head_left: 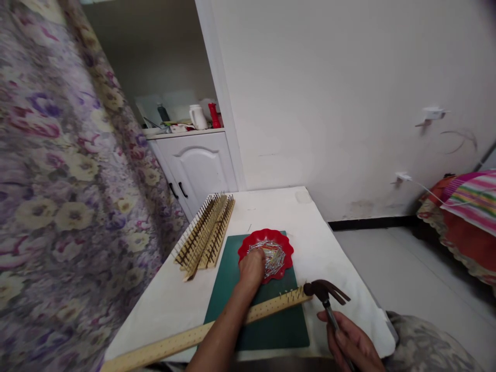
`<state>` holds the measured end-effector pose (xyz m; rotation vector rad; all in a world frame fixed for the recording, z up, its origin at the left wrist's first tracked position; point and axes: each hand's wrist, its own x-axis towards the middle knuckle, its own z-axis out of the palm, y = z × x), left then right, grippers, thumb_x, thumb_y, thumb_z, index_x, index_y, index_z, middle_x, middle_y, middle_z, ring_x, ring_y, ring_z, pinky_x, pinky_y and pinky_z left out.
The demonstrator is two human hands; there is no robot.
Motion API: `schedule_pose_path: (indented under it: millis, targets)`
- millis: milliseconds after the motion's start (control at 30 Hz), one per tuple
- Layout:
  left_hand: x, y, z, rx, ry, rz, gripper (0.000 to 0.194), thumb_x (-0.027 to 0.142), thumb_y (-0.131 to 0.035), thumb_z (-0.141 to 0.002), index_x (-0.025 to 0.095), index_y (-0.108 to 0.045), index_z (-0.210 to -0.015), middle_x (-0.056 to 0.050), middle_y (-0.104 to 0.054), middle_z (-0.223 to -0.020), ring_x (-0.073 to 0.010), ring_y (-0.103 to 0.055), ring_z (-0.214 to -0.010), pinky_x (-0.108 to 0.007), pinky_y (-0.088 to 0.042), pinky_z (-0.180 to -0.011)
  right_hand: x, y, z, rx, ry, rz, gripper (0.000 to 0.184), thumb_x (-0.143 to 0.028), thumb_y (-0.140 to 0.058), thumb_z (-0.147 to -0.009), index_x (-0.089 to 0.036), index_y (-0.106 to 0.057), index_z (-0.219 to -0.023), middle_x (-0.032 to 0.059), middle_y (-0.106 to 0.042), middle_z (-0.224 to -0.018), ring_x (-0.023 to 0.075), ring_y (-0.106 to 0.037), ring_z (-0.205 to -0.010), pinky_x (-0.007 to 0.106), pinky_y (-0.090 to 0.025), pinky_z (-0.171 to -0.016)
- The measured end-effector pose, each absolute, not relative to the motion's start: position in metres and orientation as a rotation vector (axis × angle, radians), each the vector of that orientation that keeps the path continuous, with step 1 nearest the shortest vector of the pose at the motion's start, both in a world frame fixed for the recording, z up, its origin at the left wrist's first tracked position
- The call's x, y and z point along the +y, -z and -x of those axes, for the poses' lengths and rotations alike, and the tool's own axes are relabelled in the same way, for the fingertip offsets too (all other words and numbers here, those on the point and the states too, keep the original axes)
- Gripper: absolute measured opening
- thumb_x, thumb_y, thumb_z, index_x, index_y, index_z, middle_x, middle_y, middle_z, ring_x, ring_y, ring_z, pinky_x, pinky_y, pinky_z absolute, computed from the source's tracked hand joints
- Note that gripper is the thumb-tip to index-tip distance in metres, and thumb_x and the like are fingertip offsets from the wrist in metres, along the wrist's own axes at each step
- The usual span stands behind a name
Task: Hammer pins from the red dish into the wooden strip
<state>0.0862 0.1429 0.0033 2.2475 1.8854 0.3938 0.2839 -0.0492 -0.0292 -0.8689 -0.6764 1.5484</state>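
Note:
My left hand (252, 267) reaches into a red scalloped bowl (284, 242) of loose silver nails (276, 258). Its fingers are curled together among them, and whatever is between the fingertips is hidden. My right hand (351, 338) is closed around the handle of a claw hammer (321, 290), its dark head over the right end of a long wooden strip (265, 310). Rows of small holes run along the strip, and several nails stand upright near its right end. My left forearm crosses above the strip. Bowl and strip lie across a green mat (267, 336).
Several nail-studded wooden strips (205, 232) lie at the left of the white table (271, 206). One loose nail (249, 227) is behind the mat. A floral curtain (77, 181) hangs at left, a white cabinet (197, 165) stands behind, and a bed (465, 222) is at right.

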Motion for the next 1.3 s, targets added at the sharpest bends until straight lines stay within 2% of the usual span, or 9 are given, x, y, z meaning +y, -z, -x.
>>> schedule_pose_path:
  millis: [233,367,467,533,667,867,1033,1233,1300]
  targets:
    - [0.125,-0.018,-0.081,1.751,-0.581,-2.344,0.017,0.017,-0.039,-0.085,0.016,-0.056,-0.086,-0.01,-0.063,-0.093,-0.0194,-0.058,-0.085,-0.028,-0.041,-0.073,-0.054,0.027,-0.288,-0.723,-1.543,0.783,0.033,-0.043,-0.058,-0.083,-0.019,-0.054,-0.106,-0.0086,-0.05,-0.046,-0.0007,-0.022,-0.026,0.013,-0.013,-0.029]
    - [0.101,-0.02,-0.066,1.584,-0.915,-2.219,0.017,0.021,-0.036,-0.088,0.018,-0.053,-0.086,-0.005,-0.06,-0.082,-0.0168,-0.057,-0.072,-0.028,-0.042,-0.068,-0.057,0.027,-0.291,-0.704,-1.512,0.743,0.031,-0.039,-0.054,-0.086,-0.02,-0.052,-0.11,-0.0081,-0.052,-0.051,-0.0014,-0.022,-0.025,0.012,-0.021,-0.027]
    - [0.081,-0.015,-0.052,1.465,-1.057,-1.963,0.02,0.028,-0.039,-0.087,0.019,-0.054,-0.097,-0.001,-0.059,-0.074,-0.0145,-0.056,-0.061,-0.027,-0.044,-0.064,-0.06,0.025,-0.29,-0.685,-1.486,0.719,0.03,-0.038,-0.055,-0.086,-0.021,-0.053,-0.11,-0.009,-0.051,-0.05,-0.0014,-0.021,-0.024,0.012,-0.023,-0.027]
    - [0.069,-0.01,-0.046,1.389,-1.072,-1.799,0.024,0.032,-0.043,-0.085,0.018,-0.055,-0.1,0.0,-0.06,-0.073,-0.0147,-0.057,-0.06,-0.026,-0.045,-0.062,-0.062,0.022,-0.289,-0.673,-1.46,0.723,0.03,-0.039,-0.056,-0.084,-0.022,-0.054,-0.109,-0.0088,-0.052,-0.051,-0.0018,-0.02,-0.023,0.012,-0.024,-0.026]
    - [0.047,-0.001,-0.047,1.288,-1.049,-1.572,0.02,0.037,-0.051,-0.08,0.018,-0.056,-0.085,0.0,-0.063,-0.073,-0.0164,-0.062,-0.069,-0.024,-0.046,-0.064,-0.066,0.019,-0.287,-0.678,-1.41,0.772,0.03,-0.04,-0.057,-0.084,-0.021,-0.056,-0.107,-0.0077,-0.055,-0.052,-0.0022,-0.021,-0.023,0.012,-0.025,-0.026]
    - [0.03,0.005,-0.064,1.167,-0.991,-1.432,0.02,0.036,-0.058,-0.075,0.017,-0.055,-0.073,0.0,-0.065,-0.069,-0.0151,-0.06,-0.068,-0.023,-0.044,-0.063,-0.068,0.02,-0.284,-0.726,-1.418,0.806,0.036,-0.042,-0.057,-0.084,-0.02,-0.054,-0.112,-0.008,-0.055,-0.053,-0.0018,-0.024,-0.022,0.012,-0.027,-0.026]
    - [0.027,0.008,-0.071,1.074,-0.979,-1.372,0.022,0.037,-0.058,-0.076,0.016,-0.056,-0.072,0.0,-0.064,-0.063,-0.0127,-0.057,-0.061,-0.022,-0.043,-0.06,-0.067,0.021,-0.279,-0.787,-1.467,0.785,0.032,-0.042,-0.054,-0.085,-0.022,-0.054,-0.11,-0.0077,-0.055,-0.055,-0.0022,-0.027,-0.022,0.011,-0.025,-0.025]
    - [0.028,0.012,-0.075,1.041,-0.988,-1.233,0.025,0.037,-0.062,-0.071,0.016,-0.057,-0.083,0.001,-0.062,-0.063,-0.0123,-0.057,-0.057,-0.022,-0.043,-0.057,-0.066,0.02,-0.275,-0.821,-1.437,0.858,0.036,-0.044,-0.055,-0.084,-0.02,-0.054,-0.111,-0.0068,-0.057,-0.055,-0.0012,-0.029,-0.02,0.013,-0.02,-0.025]
    - [0.027,0.012,-0.077,1.044,-0.987,-1.231,0.023,0.036,-0.063,-0.07,0.016,-0.057,-0.081,0.001,-0.063,-0.062,-0.0124,-0.058,-0.058,-0.022,-0.043,-0.058,-0.066,0.019,-0.275,-0.83,-1.439,0.874,0.036,-0.045,-0.054,-0.084,-0.021,-0.054,-0.11,-0.0065,-0.057,-0.055,-0.0012,-0.03,-0.02,0.013,-0.021,-0.026]
